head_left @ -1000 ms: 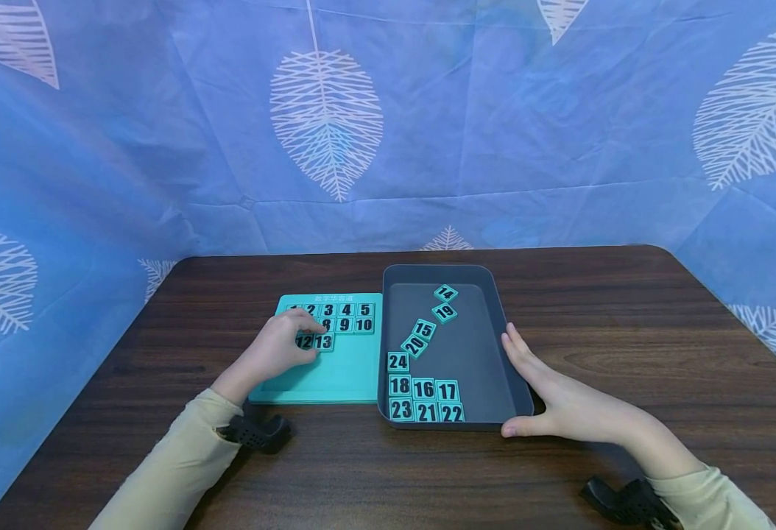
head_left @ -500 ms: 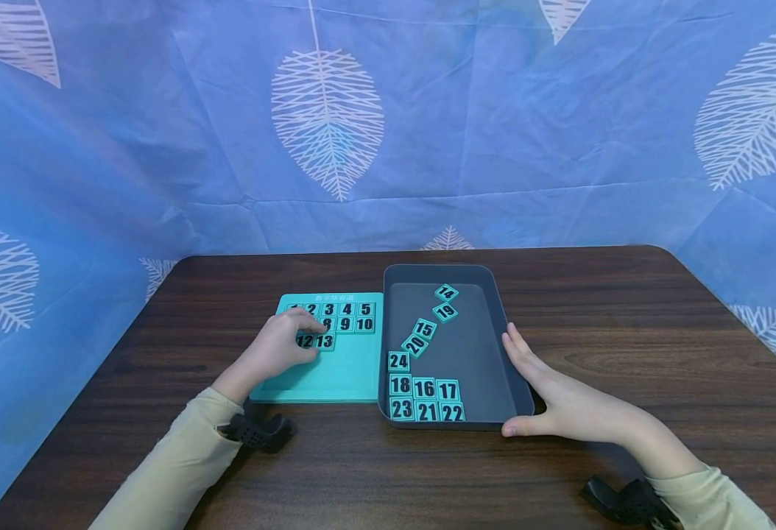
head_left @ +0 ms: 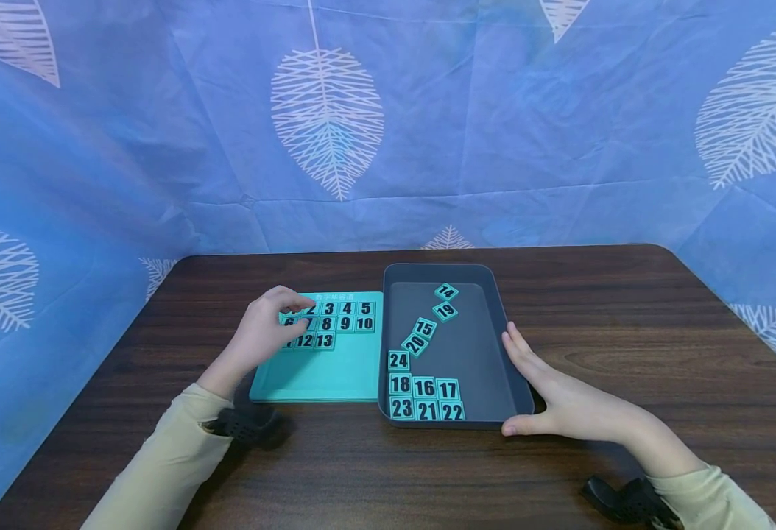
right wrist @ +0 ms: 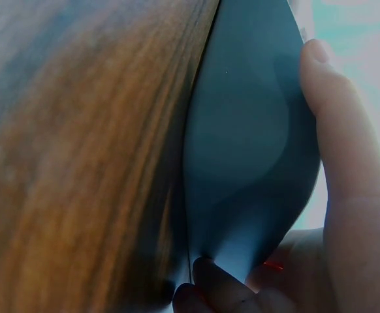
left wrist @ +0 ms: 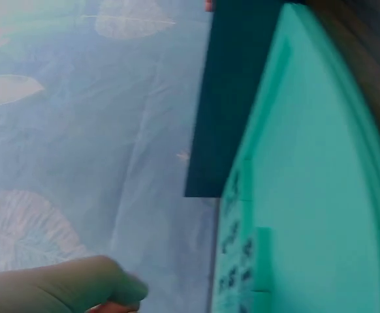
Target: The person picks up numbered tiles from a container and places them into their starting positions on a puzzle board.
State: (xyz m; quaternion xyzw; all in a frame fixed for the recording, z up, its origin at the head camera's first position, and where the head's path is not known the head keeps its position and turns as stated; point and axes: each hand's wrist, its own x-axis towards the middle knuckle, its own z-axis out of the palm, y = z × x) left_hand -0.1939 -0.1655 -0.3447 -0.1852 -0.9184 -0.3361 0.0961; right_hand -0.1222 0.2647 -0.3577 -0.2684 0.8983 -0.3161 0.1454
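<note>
The turquoise number puzzle board [head_left: 335,375] lies flat on the table, with several numbered tiles in rows at its far end. Above its left part hovers my left hand [head_left: 262,331], thumb and index finger parted with nothing visible between them. It hides the first tile and partly covers others. Tile 13 [head_left: 325,341] ends the third row. My right hand [head_left: 560,397] rests against the near right corner of the dark grey tray [head_left: 487,346], fingers along the side and thumb at the front. The right wrist view shows the thumb [right wrist: 347,130] by the tray wall [right wrist: 242,124].
Loose tiles lie in the tray: tile 14 [head_left: 446,292] far back, tile 24 [head_left: 398,361] by the left wall, tile 22 [head_left: 451,411] at the front. Tray and board stand side by side on the brown wooden table [head_left: 361,478]. A blue cloth [head_left: 428,132] hangs behind.
My left hand has lifted off tile 12 and moved left and away, its thumb and finger spreading apart; tiles 12 and 13 stay in place. The right hand and tray have not moved.
</note>
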